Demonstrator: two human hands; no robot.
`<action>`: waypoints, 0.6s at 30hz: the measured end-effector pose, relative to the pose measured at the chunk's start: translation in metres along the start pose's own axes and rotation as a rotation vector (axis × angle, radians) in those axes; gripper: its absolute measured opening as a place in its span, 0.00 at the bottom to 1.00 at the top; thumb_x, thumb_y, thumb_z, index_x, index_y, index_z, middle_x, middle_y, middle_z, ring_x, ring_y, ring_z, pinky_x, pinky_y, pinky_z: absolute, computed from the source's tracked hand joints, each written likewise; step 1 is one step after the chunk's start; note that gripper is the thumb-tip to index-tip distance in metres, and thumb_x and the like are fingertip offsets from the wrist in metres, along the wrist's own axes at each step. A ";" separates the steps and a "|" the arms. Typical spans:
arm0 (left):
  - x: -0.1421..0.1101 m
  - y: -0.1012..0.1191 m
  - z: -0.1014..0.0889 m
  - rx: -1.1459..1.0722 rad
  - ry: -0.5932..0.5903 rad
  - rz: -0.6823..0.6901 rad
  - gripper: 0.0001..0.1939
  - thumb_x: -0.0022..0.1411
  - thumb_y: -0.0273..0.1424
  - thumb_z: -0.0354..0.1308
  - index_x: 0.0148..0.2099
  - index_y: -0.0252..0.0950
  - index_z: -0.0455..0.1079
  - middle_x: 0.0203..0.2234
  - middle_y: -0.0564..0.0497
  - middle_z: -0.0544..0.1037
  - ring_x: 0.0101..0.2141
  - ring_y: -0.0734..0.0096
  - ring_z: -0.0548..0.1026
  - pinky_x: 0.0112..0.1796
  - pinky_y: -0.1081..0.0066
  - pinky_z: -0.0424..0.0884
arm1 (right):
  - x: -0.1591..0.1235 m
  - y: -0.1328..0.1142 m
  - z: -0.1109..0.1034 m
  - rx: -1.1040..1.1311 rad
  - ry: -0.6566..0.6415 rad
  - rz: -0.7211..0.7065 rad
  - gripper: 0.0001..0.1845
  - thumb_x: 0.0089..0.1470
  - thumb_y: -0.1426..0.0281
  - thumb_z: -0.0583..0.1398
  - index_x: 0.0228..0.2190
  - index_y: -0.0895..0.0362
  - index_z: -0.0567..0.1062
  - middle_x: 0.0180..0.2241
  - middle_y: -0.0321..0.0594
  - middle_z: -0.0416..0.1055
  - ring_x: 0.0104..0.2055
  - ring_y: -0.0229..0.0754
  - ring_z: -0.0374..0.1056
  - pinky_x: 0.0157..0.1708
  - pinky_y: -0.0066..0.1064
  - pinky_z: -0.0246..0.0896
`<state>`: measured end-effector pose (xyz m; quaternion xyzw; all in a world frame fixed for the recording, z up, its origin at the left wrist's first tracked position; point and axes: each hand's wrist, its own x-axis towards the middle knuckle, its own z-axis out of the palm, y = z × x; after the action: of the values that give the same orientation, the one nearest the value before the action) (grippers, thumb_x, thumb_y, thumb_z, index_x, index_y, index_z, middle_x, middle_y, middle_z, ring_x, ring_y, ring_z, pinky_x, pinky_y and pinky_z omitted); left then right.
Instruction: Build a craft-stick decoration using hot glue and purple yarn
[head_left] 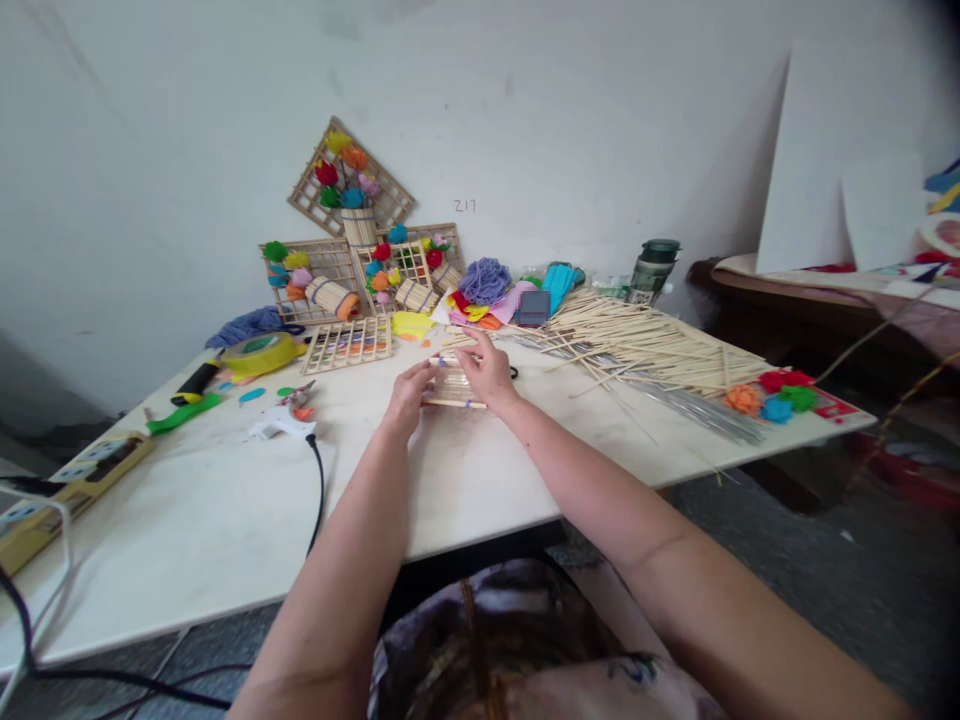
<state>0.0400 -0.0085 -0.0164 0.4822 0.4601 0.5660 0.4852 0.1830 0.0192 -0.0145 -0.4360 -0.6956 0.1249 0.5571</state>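
Observation:
My left hand point(409, 398) is closed around the left end of a small see-through cylinder point(453, 382), which seems to lie on its side just at the tabletop. Pale wooden sticks run along its upper and lower edges, with bits of blue yarn on them. Over its right end curls my right hand point(489, 372), fingers bent against it and pointing left. Both hands partly hide the cylinder, so its exact kind is unclear. Just right of the right hand, a small black loop point(514, 372) shows, perhaps a scissors handle.
Left lie a glue gun point(289, 422), yellow tape point(262, 355), a box cutter point(196, 383) and a power strip point(71, 495). Stick lattices with paper flowers point(349, 175) lean on the wall. Loose sticks point(645, 335), wires point(690, 405), blue yarn point(486, 281) and a bottle point(654, 270) occupy the right.

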 end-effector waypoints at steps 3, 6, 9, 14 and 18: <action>0.001 -0.003 -0.002 0.032 0.004 0.032 0.24 0.42 0.41 0.62 0.43 0.36 0.75 0.25 0.54 0.71 0.23 0.77 0.63 0.23 0.76 0.58 | 0.000 0.000 -0.001 0.003 -0.004 -0.003 0.22 0.53 0.70 0.56 0.50 0.58 0.66 0.35 0.42 0.78 0.39 0.43 0.73 0.41 0.33 0.66; 0.002 -0.004 -0.002 0.041 0.005 0.060 0.21 0.43 0.40 0.63 0.41 0.36 0.76 0.25 0.54 0.72 0.23 0.77 0.64 0.25 0.75 0.58 | 0.000 -0.001 -0.002 -0.002 -0.007 -0.006 0.22 0.53 0.70 0.56 0.50 0.57 0.66 0.36 0.42 0.78 0.40 0.44 0.73 0.42 0.34 0.66; 0.002 -0.004 -0.002 0.046 0.000 0.067 0.19 0.44 0.40 0.63 0.39 0.36 0.76 0.24 0.54 0.71 0.23 0.77 0.63 0.25 0.75 0.57 | 0.000 -0.002 -0.002 -0.006 -0.011 -0.007 0.22 0.53 0.70 0.56 0.50 0.59 0.66 0.36 0.43 0.78 0.40 0.45 0.73 0.43 0.35 0.65; 0.001 -0.004 -0.001 0.044 0.007 0.073 0.18 0.43 0.40 0.64 0.37 0.35 0.76 0.22 0.54 0.71 0.23 0.76 0.64 0.24 0.75 0.56 | 0.000 -0.002 -0.002 -0.012 -0.018 -0.008 0.22 0.53 0.70 0.56 0.50 0.57 0.66 0.36 0.42 0.78 0.41 0.44 0.73 0.43 0.34 0.65; 0.000 -0.003 -0.001 0.055 0.016 0.083 0.19 0.43 0.40 0.63 0.37 0.36 0.76 0.22 0.54 0.71 0.23 0.76 0.64 0.24 0.75 0.57 | -0.001 -0.001 -0.001 -0.015 -0.018 -0.009 0.21 0.53 0.70 0.56 0.50 0.55 0.66 0.36 0.41 0.78 0.40 0.44 0.73 0.42 0.34 0.66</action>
<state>0.0393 -0.0083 -0.0197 0.5094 0.4588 0.5768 0.4442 0.1833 0.0176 -0.0138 -0.4360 -0.7034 0.1212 0.5481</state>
